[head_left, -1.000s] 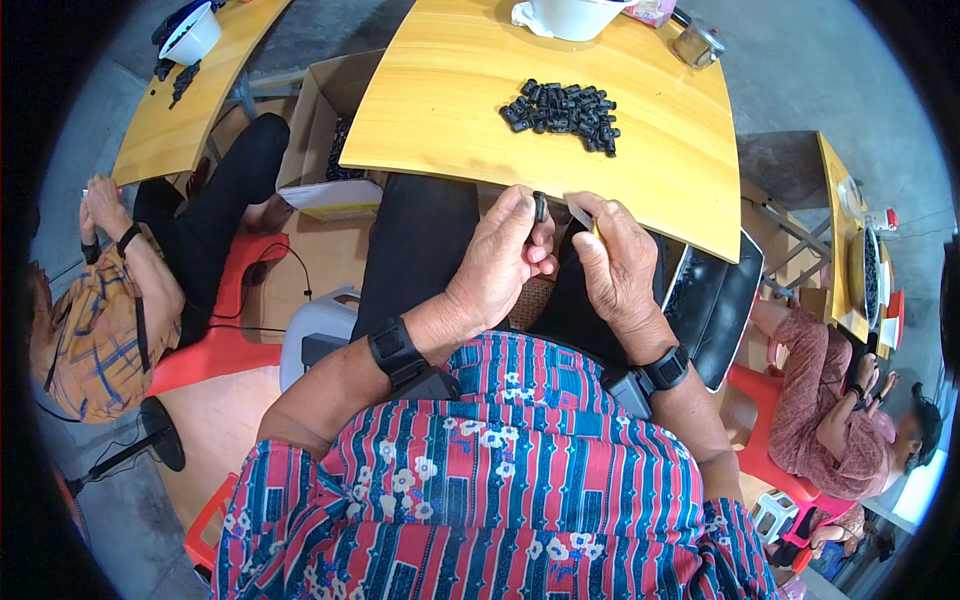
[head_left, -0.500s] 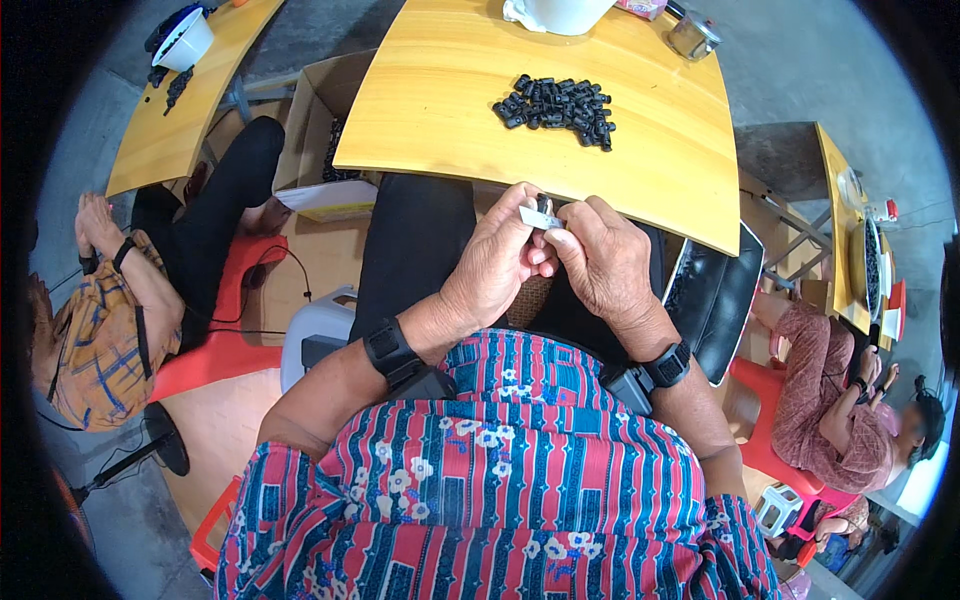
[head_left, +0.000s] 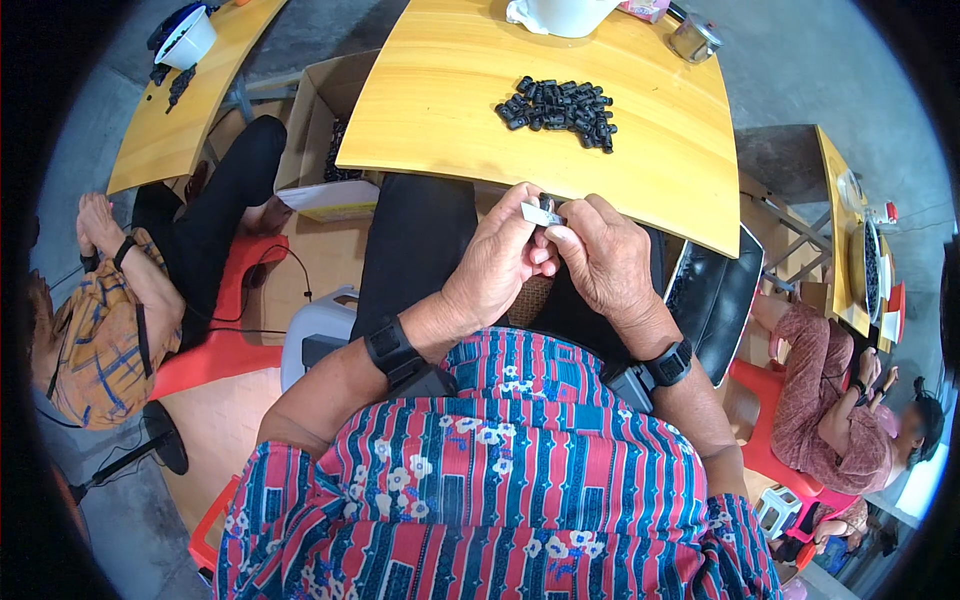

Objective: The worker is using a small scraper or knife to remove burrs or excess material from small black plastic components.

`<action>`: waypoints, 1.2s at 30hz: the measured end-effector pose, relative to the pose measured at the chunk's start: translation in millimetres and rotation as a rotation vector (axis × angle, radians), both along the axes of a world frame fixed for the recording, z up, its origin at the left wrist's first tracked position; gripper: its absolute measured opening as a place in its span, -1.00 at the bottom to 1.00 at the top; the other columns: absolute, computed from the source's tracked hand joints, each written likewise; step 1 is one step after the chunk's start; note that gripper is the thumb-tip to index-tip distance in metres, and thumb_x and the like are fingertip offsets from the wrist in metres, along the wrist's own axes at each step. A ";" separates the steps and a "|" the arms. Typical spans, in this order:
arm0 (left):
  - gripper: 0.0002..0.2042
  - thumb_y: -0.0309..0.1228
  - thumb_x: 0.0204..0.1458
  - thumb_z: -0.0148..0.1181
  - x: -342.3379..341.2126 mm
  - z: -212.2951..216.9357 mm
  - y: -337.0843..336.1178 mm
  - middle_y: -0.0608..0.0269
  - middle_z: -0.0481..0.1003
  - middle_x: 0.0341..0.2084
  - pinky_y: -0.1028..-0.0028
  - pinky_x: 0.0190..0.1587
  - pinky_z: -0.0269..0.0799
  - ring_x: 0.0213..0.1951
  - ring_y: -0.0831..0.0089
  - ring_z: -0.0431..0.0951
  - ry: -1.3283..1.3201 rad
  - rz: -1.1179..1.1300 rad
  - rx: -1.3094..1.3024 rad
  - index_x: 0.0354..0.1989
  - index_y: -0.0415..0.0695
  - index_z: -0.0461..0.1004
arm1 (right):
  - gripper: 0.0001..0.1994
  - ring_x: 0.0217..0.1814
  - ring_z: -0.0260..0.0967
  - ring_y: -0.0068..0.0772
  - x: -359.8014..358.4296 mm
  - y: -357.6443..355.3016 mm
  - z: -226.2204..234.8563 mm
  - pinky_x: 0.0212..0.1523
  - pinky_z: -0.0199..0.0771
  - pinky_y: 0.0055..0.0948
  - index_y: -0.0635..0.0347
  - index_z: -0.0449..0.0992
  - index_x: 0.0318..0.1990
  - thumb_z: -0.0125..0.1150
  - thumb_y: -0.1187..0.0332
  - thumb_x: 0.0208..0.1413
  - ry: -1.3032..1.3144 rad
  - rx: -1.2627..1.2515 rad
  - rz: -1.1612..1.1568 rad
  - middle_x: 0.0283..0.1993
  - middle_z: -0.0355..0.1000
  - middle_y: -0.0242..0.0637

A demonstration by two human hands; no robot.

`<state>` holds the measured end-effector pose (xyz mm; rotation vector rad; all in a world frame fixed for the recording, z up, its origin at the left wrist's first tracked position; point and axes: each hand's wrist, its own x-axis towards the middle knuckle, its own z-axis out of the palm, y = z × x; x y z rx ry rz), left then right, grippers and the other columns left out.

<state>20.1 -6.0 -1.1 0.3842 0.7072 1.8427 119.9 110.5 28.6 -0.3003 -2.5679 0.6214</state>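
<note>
Both hands meet over the lap: the left hand (head_left: 500, 262) and right hand (head_left: 598, 258) pinch a small pale piece (head_left: 541, 213) between closed fingertips, just above the knuckles. Beyond the grip, a pile of black parts (head_left: 560, 104) lies on the yellow table (head_left: 440, 110).

Left hand (head_left: 497, 268) and right hand (head_left: 603, 260) pinching a small white strip (head_left: 541, 214) together, just off the yellow desk's (head_left: 440, 110) near edge; black pieces (head_left: 560, 105) heaped mid-desk.

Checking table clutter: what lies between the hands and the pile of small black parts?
Head view: only bare yellow wooden tabletop between both hands and pile of small black parts.
</note>
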 end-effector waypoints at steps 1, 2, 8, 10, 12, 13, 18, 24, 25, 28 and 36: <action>-0.83 -0.23 0.26 -0.13 0.0 0.5 -0.2 0.44 0.25 -0.41 0.58 -0.36 0.20 -0.45 0.67 0.17 0.007 0.004 -0.013 -0.17 -0.03 0.27 | -0.82 -0.42 0.41 -0.13 -0.2 0.2 -0.1 -0.43 0.42 -0.28 0.13 0.42 -0.36 0.20 0.24 0.04 0.000 0.000 0.001 -0.45 0.34 -0.23; -0.83 -0.23 0.26 -0.13 -0.3 0.2 -0.2 0.44 0.25 -0.41 0.58 -0.36 0.20 -0.45 0.67 0.17 0.007 0.004 -0.013 -0.17 -0.03 0.27 | -0.82 -0.42 0.41 -0.13 -0.6 0.7 -0.3 -0.43 0.42 -0.27 0.13 0.43 -0.36 0.19 0.24 0.05 0.001 -0.003 0.007 -0.45 0.34 -0.23; -0.83 -0.22 0.26 -0.12 -1.7 0.2 -0.3 0.44 0.25 -0.42 0.59 -0.36 0.21 -0.45 0.68 0.18 0.030 -0.014 -0.014 -0.16 -0.03 0.27 | -0.83 -0.40 0.42 -0.12 -1.3 0.5 0.6 -0.41 0.42 -0.26 0.13 0.42 -0.35 0.18 0.25 0.05 -0.030 -0.026 0.008 -0.44 0.35 -0.22; -0.82 -0.22 0.26 -0.13 -0.4 3.7 -0.4 0.44 0.26 -0.42 0.58 -0.35 0.22 -0.42 0.68 0.21 0.050 0.018 -0.011 -0.14 -0.04 0.28 | -0.83 -0.39 0.42 -0.11 -1.4 -0.1 0.9 -0.40 0.43 -0.26 0.13 0.42 -0.35 0.18 0.25 0.05 -0.038 -0.026 0.007 -0.43 0.36 -0.21; -0.82 -0.23 0.26 -0.13 -1.9 0.8 -1.0 0.44 0.27 -0.41 0.57 -0.33 0.24 -0.41 0.67 0.23 0.044 0.003 0.002 -0.13 -0.03 0.28 | -0.83 -0.37 0.42 -0.09 -1.2 -0.8 1.1 -0.38 0.43 -0.23 0.14 0.41 -0.34 0.17 0.26 0.05 -0.053 -0.050 0.007 -0.42 0.37 -0.20; -0.82 -0.23 0.27 -0.14 -2.7 -1.0 -1.1 0.44 0.27 -0.40 0.56 -0.32 0.25 -0.39 0.66 0.25 0.038 -0.011 0.014 -0.12 -0.03 0.28 | -0.83 -0.37 0.42 -0.09 -1.2 -1.2 0.8 -0.38 0.43 -0.23 0.14 0.41 -0.34 0.17 0.26 0.05 -0.053 -0.048 0.007 -0.42 0.37 -0.20; -0.83 -0.24 0.27 -0.16 -2.0 -7.7 0.8 0.41 0.28 -0.40 0.53 -0.28 0.29 -0.36 0.62 0.29 0.055 0.003 0.026 -0.14 -0.04 0.28 | -0.84 -0.36 0.42 -0.07 -2.5 -3.0 0.2 -0.36 0.42 -0.22 0.16 0.40 -0.34 0.16 0.28 0.06 -0.079 -0.108 -0.002 -0.42 0.39 -0.18; -0.84 -0.29 0.28 -0.22 3.4 -5.8 1.7 0.38 0.27 -0.42 0.50 -0.25 0.29 -0.36 0.59 0.30 -0.012 0.001 0.020 -0.18 -0.06 0.27 | -0.83 -0.38 0.41 -0.06 -4.7 -0.2 -2.2 -0.37 0.40 -0.22 0.16 0.40 -0.37 0.17 0.27 0.06 -0.113 -0.230 0.016 -0.44 0.38 -0.17; -0.85 -0.30 0.28 -0.23 3.5 -5.2 1.5 0.38 0.26 -0.42 0.50 -0.25 0.29 -0.36 0.58 0.30 0.000 0.016 0.001 -0.19 -0.06 0.26 | -0.83 -0.38 0.41 -0.06 -4.7 0.6 -1.8 -0.37 0.40 -0.22 0.16 0.40 -0.37 0.17 0.27 0.06 -0.111 -0.228 0.018 -0.44 0.38 -0.17; -0.85 -0.31 0.28 -0.25 0.8 -4.5 0.9 0.37 0.26 -0.43 0.51 -0.25 0.28 -0.36 0.58 0.30 0.034 0.003 -0.015 -0.21 -0.06 0.25 | -0.83 -0.39 0.40 -0.05 -4.5 2.3 -1.2 -0.37 0.40 -0.21 0.16 0.40 -0.38 0.17 0.27 0.05 -0.068 -0.113 0.069 -0.44 0.37 -0.17; -0.84 -0.29 0.28 -0.26 3.3 -5.9 -0.9 0.40 0.24 -0.43 0.50 -0.26 0.27 -0.38 0.62 0.26 0.052 0.005 -0.045 -0.24 -0.04 0.24 | -0.82 -0.37 0.40 -0.07 -4.4 -0.4 -2.6 -0.37 0.40 -0.22 0.19 0.38 -0.39 0.14 0.28 0.08 -0.104 -0.166 0.045 -0.44 0.37 -0.17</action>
